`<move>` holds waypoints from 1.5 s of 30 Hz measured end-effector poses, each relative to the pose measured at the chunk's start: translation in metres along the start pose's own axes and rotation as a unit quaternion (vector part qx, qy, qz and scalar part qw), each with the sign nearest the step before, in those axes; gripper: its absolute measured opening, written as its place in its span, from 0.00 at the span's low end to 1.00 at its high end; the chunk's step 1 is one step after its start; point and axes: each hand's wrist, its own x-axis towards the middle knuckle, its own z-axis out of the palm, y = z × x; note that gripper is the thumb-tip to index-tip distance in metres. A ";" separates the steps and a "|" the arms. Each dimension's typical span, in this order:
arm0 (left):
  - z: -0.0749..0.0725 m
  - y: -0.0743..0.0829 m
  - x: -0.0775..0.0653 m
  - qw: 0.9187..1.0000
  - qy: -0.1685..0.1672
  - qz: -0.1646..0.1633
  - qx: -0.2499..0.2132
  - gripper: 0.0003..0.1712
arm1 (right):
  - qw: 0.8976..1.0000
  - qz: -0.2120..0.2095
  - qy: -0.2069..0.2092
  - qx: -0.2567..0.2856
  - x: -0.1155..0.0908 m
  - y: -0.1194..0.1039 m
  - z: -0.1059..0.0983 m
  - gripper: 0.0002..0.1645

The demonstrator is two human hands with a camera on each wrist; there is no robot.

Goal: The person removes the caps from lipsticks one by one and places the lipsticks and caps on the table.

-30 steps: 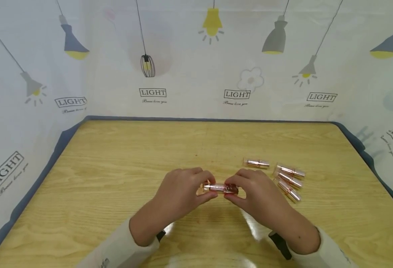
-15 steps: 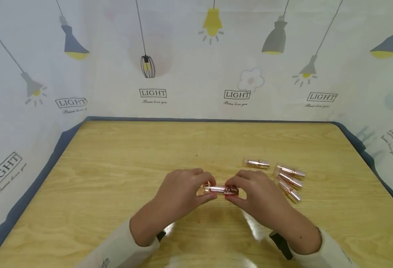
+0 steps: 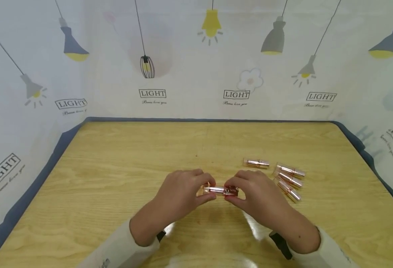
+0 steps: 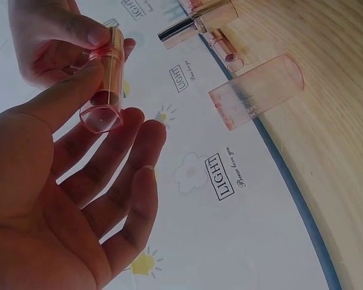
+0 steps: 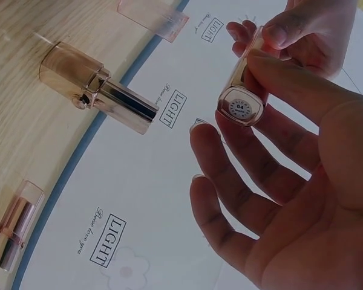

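Observation:
My left hand [image 3: 183,188] and right hand [image 3: 256,191] hold one lipstick [image 3: 216,190] between them, level over the wooden table. The left thumb and fingers pinch the end with the clear pinkish cap [image 4: 101,118]. At the other end, my right thumb and fingers pinch the shiny base, whose round label [image 5: 239,109] reads 04. The remaining fingers of both hands are spread below it in the wrist views. Beyond the hands, a loose clear cap [image 4: 257,90] and a gold lipstick [image 5: 97,87] appear in the wrist views; the head view does not show them.
To the right of my hands lie several capped lipsticks: one alone [image 3: 256,163] and a close group [image 3: 289,180]. A white sheet printed with lamps [image 3: 183,56] encloses the table [image 3: 133,149] at the back and sides, with a blue border along the edge.
The held lipstick sits slightly lower in the head view and the shine along it has shifted. Both hands keep nearly the same place and the lipsticks on the right stay put.

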 end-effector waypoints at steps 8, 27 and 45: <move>0.000 0.000 0.001 1.000 -0.003 0.001 0.001 0.14 | 1.000 0.004 -0.006 0.002 -0.001 0.000 -0.001 0.14; 0.001 0.001 0.001 1.000 -0.010 -0.011 0.016 0.14 | 1.000 0.011 -0.016 0.001 0.000 0.001 -0.002 0.10; 0.000 0.001 0.001 0.999 -0.040 -0.007 -0.002 0.14 | 0.999 0.009 -0.038 0.013 -0.001 0.000 -0.002 0.11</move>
